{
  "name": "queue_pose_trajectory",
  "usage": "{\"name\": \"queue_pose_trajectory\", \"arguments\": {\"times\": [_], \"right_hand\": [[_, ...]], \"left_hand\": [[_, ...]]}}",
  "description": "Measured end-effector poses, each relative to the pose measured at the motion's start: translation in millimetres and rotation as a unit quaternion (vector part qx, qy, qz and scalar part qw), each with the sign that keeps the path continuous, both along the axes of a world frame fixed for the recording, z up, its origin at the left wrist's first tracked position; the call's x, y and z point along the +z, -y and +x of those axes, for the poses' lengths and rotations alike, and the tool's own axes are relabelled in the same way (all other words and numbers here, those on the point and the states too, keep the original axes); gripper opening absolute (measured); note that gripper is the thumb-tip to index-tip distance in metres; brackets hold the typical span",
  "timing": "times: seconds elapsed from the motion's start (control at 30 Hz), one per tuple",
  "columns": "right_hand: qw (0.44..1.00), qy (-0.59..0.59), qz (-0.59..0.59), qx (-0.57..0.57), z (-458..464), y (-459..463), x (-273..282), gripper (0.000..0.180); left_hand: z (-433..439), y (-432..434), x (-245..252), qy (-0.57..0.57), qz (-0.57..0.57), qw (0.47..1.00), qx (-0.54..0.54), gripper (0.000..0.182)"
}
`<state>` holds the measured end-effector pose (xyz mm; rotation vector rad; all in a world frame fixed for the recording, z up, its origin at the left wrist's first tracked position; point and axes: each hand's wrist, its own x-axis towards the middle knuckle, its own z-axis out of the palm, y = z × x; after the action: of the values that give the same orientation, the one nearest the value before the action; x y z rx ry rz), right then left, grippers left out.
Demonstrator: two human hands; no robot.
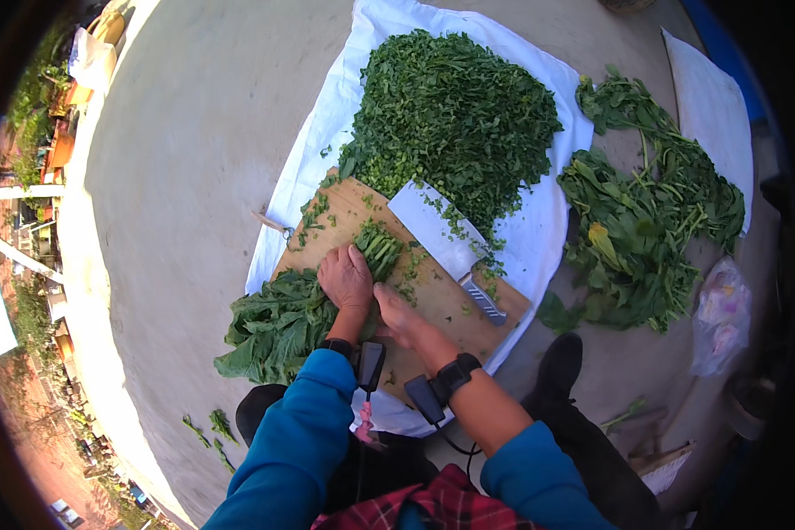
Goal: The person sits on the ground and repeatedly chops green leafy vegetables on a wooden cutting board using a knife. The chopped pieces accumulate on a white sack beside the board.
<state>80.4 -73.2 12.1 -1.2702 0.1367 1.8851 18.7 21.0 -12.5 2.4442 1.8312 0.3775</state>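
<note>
Both hands are on a bundle of leafy greens (275,331) lying across the near left part of a wooden cutting board (450,318). My left hand (346,275) wraps over the bundle just behind its cut stems, which point away from me. On the bundle's right side rests my right hand (397,315), its palm turned toward the greens; its fingers are partly hidden. A cleaver (437,228) lies flat on the board to the right, handle toward me, with green bits on its blade. Beyond the board, a large heap of chopped greens (450,126) covers a white cloth (536,245).
Uncut greens (636,245) lie on the concrete floor at the right, beside a clear plastic bag (722,318) and a white sack (709,112). Loose leaf scraps (220,424) are on the floor at the lower left. My shoe (562,364) is near the cloth's edge.
</note>
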Motion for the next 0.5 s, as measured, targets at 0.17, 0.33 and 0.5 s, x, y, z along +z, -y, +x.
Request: {"name": "queue_pose_trajectory", "arguments": {"times": [0.17,0.33,0.5], "right_hand": [[0.97,-0.204,0.104,-0.077,0,-5,-4,0.064],[0.938,-0.249,0.137,-0.2,-20,-8,4,0.067],[0.939,-0.254,0.139,-0.188,-13,-8,8,0.073]], "left_hand": [[5,-1,7,-0.037,-0.019,0.999,0.009,0.031],[5,8,7,0.018,-0.035,0.999,-0.019,0.033],[10,9,-11,0.02,0.01,0.999,0.029,0.03]]}}
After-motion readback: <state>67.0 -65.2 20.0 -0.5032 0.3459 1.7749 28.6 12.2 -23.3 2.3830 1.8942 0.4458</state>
